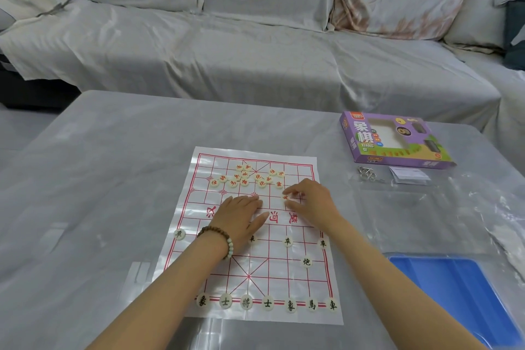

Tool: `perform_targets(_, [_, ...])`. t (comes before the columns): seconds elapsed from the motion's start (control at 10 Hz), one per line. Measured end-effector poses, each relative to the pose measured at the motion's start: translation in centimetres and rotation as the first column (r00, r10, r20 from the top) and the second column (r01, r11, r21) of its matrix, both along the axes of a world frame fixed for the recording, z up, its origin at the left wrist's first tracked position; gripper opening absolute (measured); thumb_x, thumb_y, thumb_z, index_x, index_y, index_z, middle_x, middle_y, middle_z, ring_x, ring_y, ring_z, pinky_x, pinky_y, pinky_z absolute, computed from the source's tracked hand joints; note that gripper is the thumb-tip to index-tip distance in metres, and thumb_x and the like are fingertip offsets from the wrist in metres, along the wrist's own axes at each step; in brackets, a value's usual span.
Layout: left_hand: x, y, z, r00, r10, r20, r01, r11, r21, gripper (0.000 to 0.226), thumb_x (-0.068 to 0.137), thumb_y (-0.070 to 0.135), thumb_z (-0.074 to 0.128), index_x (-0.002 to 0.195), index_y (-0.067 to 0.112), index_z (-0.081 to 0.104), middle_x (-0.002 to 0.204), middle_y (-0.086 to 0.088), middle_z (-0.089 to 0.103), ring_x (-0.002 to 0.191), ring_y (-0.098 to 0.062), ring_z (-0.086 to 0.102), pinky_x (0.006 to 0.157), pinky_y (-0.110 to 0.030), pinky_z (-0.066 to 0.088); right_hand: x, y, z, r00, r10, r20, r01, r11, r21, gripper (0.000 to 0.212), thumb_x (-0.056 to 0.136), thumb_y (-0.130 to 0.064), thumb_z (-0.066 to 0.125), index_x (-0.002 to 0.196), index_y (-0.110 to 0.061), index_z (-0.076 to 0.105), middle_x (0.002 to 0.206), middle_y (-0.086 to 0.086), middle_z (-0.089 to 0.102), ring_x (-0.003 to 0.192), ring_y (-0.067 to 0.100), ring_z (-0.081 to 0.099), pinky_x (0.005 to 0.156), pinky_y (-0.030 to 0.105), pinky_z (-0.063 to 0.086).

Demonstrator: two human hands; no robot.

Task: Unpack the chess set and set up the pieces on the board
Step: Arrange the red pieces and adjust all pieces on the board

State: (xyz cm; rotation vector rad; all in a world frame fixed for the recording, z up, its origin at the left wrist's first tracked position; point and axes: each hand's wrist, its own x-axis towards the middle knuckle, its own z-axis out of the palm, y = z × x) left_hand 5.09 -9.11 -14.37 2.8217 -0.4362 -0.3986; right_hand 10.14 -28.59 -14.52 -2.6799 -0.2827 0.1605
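Observation:
A white plastic chess board sheet [306,287] with red grid lines lies on the table. Black-lettered round pieces [246,303] stand in a row along its near edge, with a few more on the rows above. Several red-lettered pieces [245,176] lie in a loose heap at the far end. My left hand [238,214], a bead bracelet on its wrist, lies flat on the middle of the board with fingers straight. My right hand [309,202] pinches one red-lettered piece [285,197] on the board just beyond the river line.
The purple chess box [395,139] lies at the far right of the table, with metal ring puzzles [365,173] and a folded paper [409,175] beside it. A blue tray [454,293] sits at the near right. A covered sofa [255,45] runs behind the table.

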Motion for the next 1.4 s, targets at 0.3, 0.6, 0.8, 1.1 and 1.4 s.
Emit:
perform_targets(0.3, [-0.1,-0.4,-0.4,1.000,0.022,-0.011,-0.021,0.997,0.072,0.054,0.098,0.048,0.015,0.147,0.024,0.015,0.156,0.005,0.007,0.143,-0.016,0.004,0.117,-0.036,0.003,-0.4,1.1,-0.3,0.991,-0.091,0.099,0.099,0.992,-0.078,0.033,0.082,-0.052,0.062,0.104,-0.027,0.062,0.106,-0.008,0.059,0.100,0.010,0.053,0.089,0.025,0.033])
perform_targets(0.6, [-0.2,0.1,-0.2,0.999,0.023,-0.041,-0.020,0.997,0.077,0.054,0.098,0.047,0.016,0.147,0.027,0.013,0.157,0.005,0.004,0.144,-0.017,0.002,0.117,-0.037,0.004,-0.5,0.6,0.0,0.988,-0.131,0.076,0.133,0.991,-0.021,0.037,0.080,-0.051,0.064,0.110,-0.029,0.063,0.107,-0.009,0.061,0.100,0.008,0.054,0.087,0.024,0.031])
perform_targets(0.8, [-0.2,0.3,0.2,0.999,0.022,-0.045,-0.020,0.998,0.056,0.053,0.098,0.046,0.017,0.147,0.027,0.015,0.156,0.006,0.005,0.144,-0.016,0.004,0.117,-0.037,0.007,-0.5,0.7,-0.1,0.993,-0.097,0.073,0.100,0.994,-0.034,0.027,0.084,-0.047,0.063,0.105,-0.031,0.066,0.109,-0.009,0.061,0.100,0.008,0.053,0.087,0.026,0.029])
perform_targets(1.1, [-0.1,0.9,0.8,0.999,0.014,-0.031,-0.013,0.999,0.044,0.053,0.099,0.044,0.019,0.147,0.023,0.018,0.156,0.005,0.009,0.143,-0.016,0.008,0.116,-0.032,0.010,-0.3,1.6,0.5,0.990,-0.071,0.124,0.070,0.997,0.012,0.033,0.083,-0.048,0.064,0.110,-0.029,0.062,0.115,-0.007,0.057,0.106,0.009,0.052,0.092,0.025,0.031])
perform_targets(1.4, [-0.1,1.4,-0.1,0.999,0.051,-0.016,-0.051,0.999,0.020,0.054,0.098,0.047,0.018,0.147,0.025,0.017,0.156,0.006,0.009,0.143,-0.014,0.007,0.116,-0.032,0.009,1.3,6.2,-0.4,0.984,-0.119,0.133,0.126,0.991,-0.047,0.036,0.082,-0.053,0.061,0.103,-0.024,0.063,0.118,-0.003,0.049,0.114,0.015,0.042,0.100,0.031,0.027])
